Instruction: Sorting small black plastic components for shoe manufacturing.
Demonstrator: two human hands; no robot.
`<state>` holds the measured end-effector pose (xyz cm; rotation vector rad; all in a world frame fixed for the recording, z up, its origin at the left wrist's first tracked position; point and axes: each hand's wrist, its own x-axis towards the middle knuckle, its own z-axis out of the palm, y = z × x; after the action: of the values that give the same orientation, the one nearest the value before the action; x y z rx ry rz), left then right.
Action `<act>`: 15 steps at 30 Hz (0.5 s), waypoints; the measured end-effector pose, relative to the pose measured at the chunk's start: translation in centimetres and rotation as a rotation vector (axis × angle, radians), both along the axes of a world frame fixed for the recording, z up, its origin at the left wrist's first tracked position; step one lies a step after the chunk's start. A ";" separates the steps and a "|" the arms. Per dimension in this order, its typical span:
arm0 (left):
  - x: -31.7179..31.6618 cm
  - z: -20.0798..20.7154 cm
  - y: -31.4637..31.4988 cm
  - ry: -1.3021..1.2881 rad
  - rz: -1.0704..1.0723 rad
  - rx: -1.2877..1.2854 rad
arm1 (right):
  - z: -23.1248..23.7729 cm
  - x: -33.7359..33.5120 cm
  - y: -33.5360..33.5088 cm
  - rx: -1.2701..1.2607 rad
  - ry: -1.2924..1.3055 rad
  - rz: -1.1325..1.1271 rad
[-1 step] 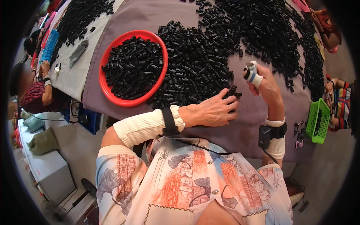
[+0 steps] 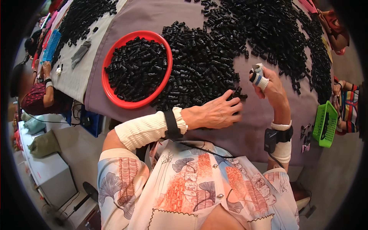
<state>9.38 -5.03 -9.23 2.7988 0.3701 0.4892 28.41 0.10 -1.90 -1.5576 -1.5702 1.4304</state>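
Observation:
My left hand (image 2: 214, 114) lies palm down at the near edge of a heap of small black plastic parts (image 2: 201, 71). Its fingers are apart, and the farthest fingertip touches several loose parts; the underside of the hand is hidden. To its right, my right hand (image 2: 271, 85) is raised over the cloth with its fingers curled in a pinch. White covers with a blue stripe wrap its thumb and finger. A small dark bit, apparently one of the black parts, shows at those fingertips. Left of the heap stands a red round basin (image 2: 169, 73) filled with similar parts.
A mauve cloth (image 2: 253, 115) covers the table. More black parts (image 2: 264, 28) spread across the back right. A green basket (image 2: 325, 132) stands at the right edge, near a person in a striped top (image 2: 350, 101). Another person (image 2: 34, 94) sits at the left by a blue basket (image 2: 51, 45).

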 end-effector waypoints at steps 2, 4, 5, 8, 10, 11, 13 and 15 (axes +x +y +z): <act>-0.8 0.0 0.5 0.003 0.026 0.081 | -0.2 0.0 -0.1 -0.004 0.049 0.003; -1.7 0.2 1.0 0.014 0.048 0.059 | -0.2 -0.2 -0.3 -0.018 0.055 -0.004; -2.4 0.3 1.4 0.011 0.076 0.076 | -0.2 -0.3 -0.3 -0.033 0.063 -0.010; -3.8 0.4 2.5 -0.022 0.161 0.067 | -0.5 -0.8 -0.3 -0.045 0.107 0.002; -4.6 1.1 3.5 -0.072 0.197 0.051 | -0.2 -0.9 -0.2 -0.041 0.092 0.009; -5.0 1.2 3.9 -0.109 0.218 0.041 | -0.2 -1.0 -0.1 -0.036 0.083 0.025; -5.7 1.6 4.4 -0.129 0.282 0.051 | -0.2 -1.2 0.0 -0.041 0.061 0.025; -6.4 1.6 5.1 -0.147 0.345 0.048 | -0.2 -1.4 0.2 -0.045 0.042 0.031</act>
<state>3.00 0.05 -7.60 2.7290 0.8239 0.7820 26.98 0.29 -2.14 -1.5248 -1.5546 1.5153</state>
